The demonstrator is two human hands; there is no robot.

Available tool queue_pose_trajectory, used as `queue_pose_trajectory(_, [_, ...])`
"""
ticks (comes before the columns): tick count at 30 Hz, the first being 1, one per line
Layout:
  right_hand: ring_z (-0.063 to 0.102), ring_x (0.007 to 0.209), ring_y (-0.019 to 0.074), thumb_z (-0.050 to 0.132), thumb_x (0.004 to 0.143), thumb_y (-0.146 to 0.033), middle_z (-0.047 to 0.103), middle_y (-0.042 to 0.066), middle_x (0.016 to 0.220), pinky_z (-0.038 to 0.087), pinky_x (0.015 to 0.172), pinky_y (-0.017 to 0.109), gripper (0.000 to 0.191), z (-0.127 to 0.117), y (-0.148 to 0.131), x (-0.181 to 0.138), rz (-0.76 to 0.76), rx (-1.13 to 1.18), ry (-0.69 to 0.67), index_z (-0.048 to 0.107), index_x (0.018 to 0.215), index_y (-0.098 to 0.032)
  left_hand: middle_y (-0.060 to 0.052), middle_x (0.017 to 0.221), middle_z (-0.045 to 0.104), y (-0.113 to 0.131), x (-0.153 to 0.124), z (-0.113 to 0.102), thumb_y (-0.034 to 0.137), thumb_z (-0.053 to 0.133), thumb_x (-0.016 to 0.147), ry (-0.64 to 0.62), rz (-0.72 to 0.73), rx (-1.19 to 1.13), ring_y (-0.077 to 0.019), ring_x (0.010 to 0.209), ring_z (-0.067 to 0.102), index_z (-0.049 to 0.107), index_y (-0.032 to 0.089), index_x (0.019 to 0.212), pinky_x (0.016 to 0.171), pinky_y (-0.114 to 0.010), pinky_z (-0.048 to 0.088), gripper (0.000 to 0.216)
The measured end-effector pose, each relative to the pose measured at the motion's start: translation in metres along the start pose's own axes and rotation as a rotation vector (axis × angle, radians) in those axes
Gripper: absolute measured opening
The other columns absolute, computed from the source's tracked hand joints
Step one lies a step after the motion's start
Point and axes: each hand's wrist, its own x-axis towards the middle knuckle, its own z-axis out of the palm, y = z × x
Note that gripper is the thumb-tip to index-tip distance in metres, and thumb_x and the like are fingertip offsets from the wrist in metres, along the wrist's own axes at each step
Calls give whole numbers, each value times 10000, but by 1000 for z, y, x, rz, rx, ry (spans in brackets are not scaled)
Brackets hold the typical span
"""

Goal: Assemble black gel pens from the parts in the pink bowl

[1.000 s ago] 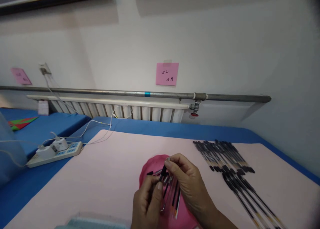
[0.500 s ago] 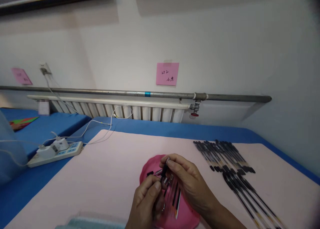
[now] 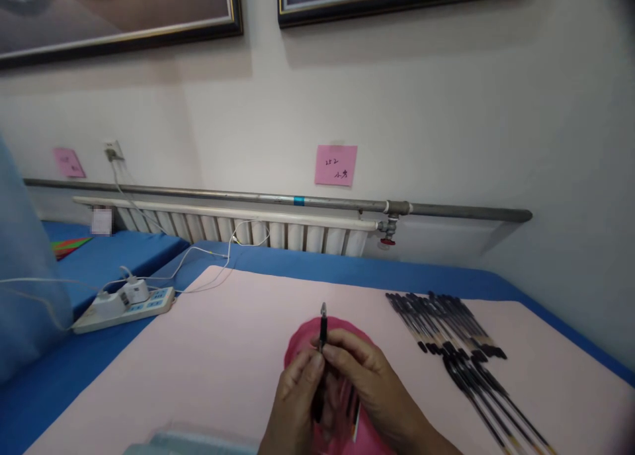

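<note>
A pen (image 3: 324,328) with a black grip and a silver tip stands upright, tip up, between my two hands. My left hand (image 3: 294,397) pinches its lower part with thumb and finger. From the other side, my right hand (image 3: 380,385) is closed on it just above. Beneath both hands lies a pink scalloped plate (image 3: 294,346) with several pen parts (image 3: 353,402) in it, partly hidden and blurred.
Rows of black-capped pens (image 3: 441,323) lie on the pink sheet (image 3: 238,349) at right, with more pens (image 3: 491,395) nearer me. A power strip (image 3: 124,313) with chargers and white cables sits left. Light blue cloth (image 3: 188,445) is at the front edge. A radiator (image 3: 278,233) runs behind.
The pen has turned more upright, and its silver tip now shows above my hands. My right hand has shifted down along it, beside my left. The view has tilted up slightly.
</note>
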Motion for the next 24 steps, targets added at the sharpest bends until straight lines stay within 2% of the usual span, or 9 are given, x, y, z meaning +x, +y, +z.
queue_pose_trajectory(3, [586, 680, 145, 619, 785, -373, 626, -2, 725, 473, 653, 249, 196, -1, -14, -9, -124, -9, 155, 633, 841, -185, -5, 594, 544, 8, 0, -3, 491, 647, 727, -30, 73, 194, -104, 557, 481, 631, 136, 712, 522, -208, 362, 355])
queue_pose_trajectory(5, [575, 681, 146, 597, 805, -369, 619, 7, 727, 467, 669, 260, 194, -2, -20, -22, -157, 3, 150, 616, 827, -177, -5, 605, 544, 16, -2, -4, 463, 643, 742, -10, 137, 235, -109, 574, 480, 639, 135, 692, 543, -217, 368, 332])
queue_pose_trajectory(8, [528, 527, 115, 556, 827, -378, 584, -8, 614, 429, 534, 234, 213, 3, -15, -52, -88, 60, 87, 584, 815, -167, -13, 691, 579, 25, -12, 3, 429, 645, 751, 28, 147, 51, -111, 598, 499, 672, 143, 867, 550, -223, 384, 309])
queue_pose_trajectory(11, [443, 409, 74, 533, 828, -390, 536, -30, 543, 346, 411, 184, 229, 15, 0, -86, 0, 141, 110, 557, 790, -166, -15, 679, 583, 25, -33, 15, 393, 667, 739, -84, 52, -112, -98, 553, 502, 674, 129, 963, 509, -215, 374, 346])
queue_pose_trajectory(15, [399, 364, 58, 522, 814, -400, 509, -47, 531, 297, 339, 150, 229, 30, 12, -121, 77, 209, 105, 538, 841, -173, 8, 561, 554, 23, -63, 25, 308, 691, 731, -117, -21, -179, -77, 475, 485, 702, 125, 898, 476, -199, 368, 248])
queue_pose_trajectory(19, [324, 321, 33, 500, 821, -397, 496, -60, 562, 254, 307, 144, 241, 37, 13, -138, 91, 215, 86, 537, 912, -177, -1, 546, 586, 24, -86, 27, 241, 734, 688, -96, -45, -205, -72, 453, 503, 707, 120, 761, 472, -191, 401, 144])
queue_pose_trajectory(22, [299, 331, 30, 482, 832, -407, 458, -73, 547, 235, 323, 146, 257, 37, 14, -146, 126, 152, 94, 551, 943, -186, 6, 553, 593, 24, -95, 29, 215, 740, 685, -25, -51, -289, -64, 471, 515, 701, 122, 760, 481, -172, 423, 126])
queue_pose_trajectory(24, [331, 365, 40, 489, 830, -429, 459, -67, 552, 238, 343, 150, 287, 36, 16, -153, 161, 71, 115, 562, 979, -194, -1, 596, 615, 22, -98, 29, 194, 746, 679, 64, -56, -378, -65, 517, 543, 693, 117, 765, 511, -163, 448, 127])
